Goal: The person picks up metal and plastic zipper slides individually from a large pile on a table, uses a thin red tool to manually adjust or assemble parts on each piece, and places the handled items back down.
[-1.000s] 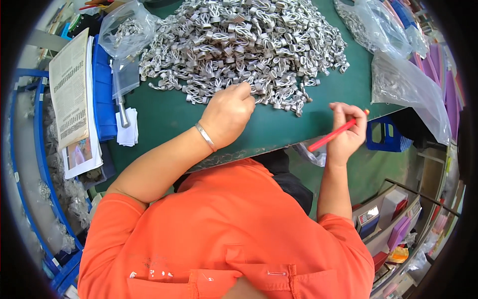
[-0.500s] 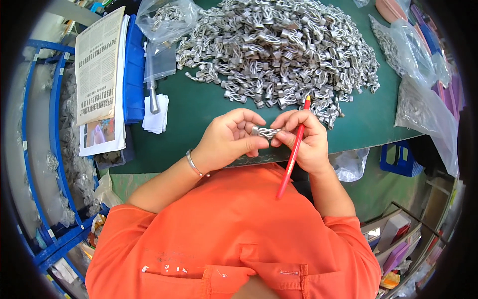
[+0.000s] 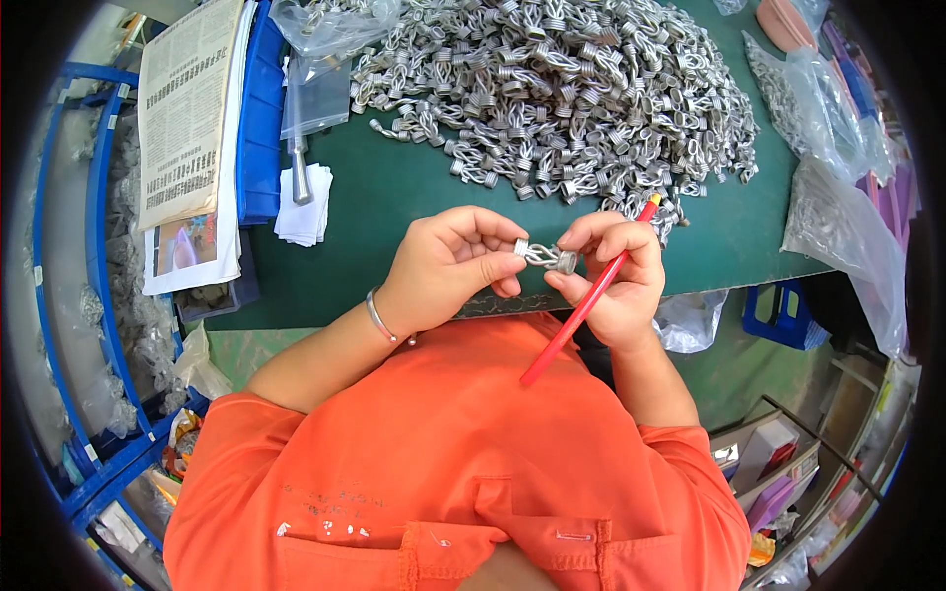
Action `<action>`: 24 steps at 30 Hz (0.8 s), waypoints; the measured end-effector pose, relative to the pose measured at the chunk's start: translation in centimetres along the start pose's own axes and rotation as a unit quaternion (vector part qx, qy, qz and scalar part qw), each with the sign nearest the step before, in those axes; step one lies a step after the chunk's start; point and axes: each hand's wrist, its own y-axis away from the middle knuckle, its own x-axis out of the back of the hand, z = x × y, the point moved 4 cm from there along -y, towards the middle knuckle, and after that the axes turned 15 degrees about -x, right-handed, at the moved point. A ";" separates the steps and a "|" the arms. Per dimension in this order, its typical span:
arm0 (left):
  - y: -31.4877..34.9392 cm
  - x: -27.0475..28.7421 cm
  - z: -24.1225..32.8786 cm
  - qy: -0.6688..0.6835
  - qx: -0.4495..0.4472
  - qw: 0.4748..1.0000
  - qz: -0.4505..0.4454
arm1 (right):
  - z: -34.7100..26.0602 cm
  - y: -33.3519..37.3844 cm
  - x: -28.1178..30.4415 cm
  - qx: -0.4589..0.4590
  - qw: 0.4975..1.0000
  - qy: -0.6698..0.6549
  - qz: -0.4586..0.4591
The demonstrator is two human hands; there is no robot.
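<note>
My left hand [image 3: 441, 264] pinches one end of a small silvery metal piece [image 3: 541, 255] between thumb and fingertips. The piece has twisted, wire-like loops between two ribbed, ring-shaped ends. At its other end, my right hand [image 3: 629, 286] has thumb and index finger close around the ring; whether they touch it I cannot tell. A red pencil [image 3: 583, 313] with a yellow tip runs slantwise through my right hand, held by the fingers. Just beyond both hands, a large pile of similar metal pieces [image 3: 581, 108] lies on the green table [image 3: 365, 231].
Left on the table are a blue bin [image 3: 261, 138], a newspaper [image 3: 192, 118], white paper slips [image 3: 304, 212] and a metal-shafted tool [image 3: 301, 177]. Plastic bags [image 3: 838, 217] and a pink bowl [image 3: 786, 22] lie at the right. A blue rack [image 3: 103, 217] stands far left.
The metal piece's right end now shows, where the right fingertips covered it before. My right hand has shifted slightly right, and the pencil leans more to the right.
</note>
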 end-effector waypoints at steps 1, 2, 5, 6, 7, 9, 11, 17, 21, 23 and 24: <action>0.1 0.2 -0.7 0.024 0.014 1.000 0.003 | -0.4 -0.1 -0.4 -0.003 1.000 -0.003 0.013; 0.1 0.2 -0.9 0.025 0.013 1.000 0.003 | -0.6 -0.2 -0.4 -0.003 1.000 -0.002 0.012; 0.4 -0.1 -1.6 0.121 0.064 0.991 0.014 | -1.2 -0.4 -0.8 0.051 0.995 0.089 -0.009; 0.5 -0.2 -1.6 0.121 0.064 0.991 0.014 | -1.4 -0.3 -0.9 0.051 0.995 0.089 -0.009; 0.5 -0.3 -1.8 0.128 0.069 0.989 0.010 | -1.5 -0.3 -0.9 0.057 0.994 0.097 -0.006; 0.3 -0.6 -1.6 0.135 0.075 0.988 0.004 | -1.7 -0.2 -1.1 0.076 0.990 0.118 -0.018; 0.5 -1.3 -1.9 0.270 0.200 0.941 0.047 | -2.0 -0.3 -1.4 0.082 0.982 0.163 -0.056; 0.3 -0.3 -2.6 0.166 0.146 0.972 0.077 | -2.7 -0.1 2.0 0.077 0.963 0.256 0.022; -0.7 -1.5 -2.2 0.240 0.127 0.950 0.157 | -2.6 -0.7 -1.9 0.132 0.941 0.299 -0.093; -1.0 -1.6 -2.1 0.263 0.122 0.944 0.158 | -1.3 -0.9 -2.5 0.143 0.934 0.318 -0.082; -1.1 -1.8 -2.1 0.278 0.134 0.941 0.141 | -1.1 -1.0 -2.5 0.158 0.937 0.304 -0.064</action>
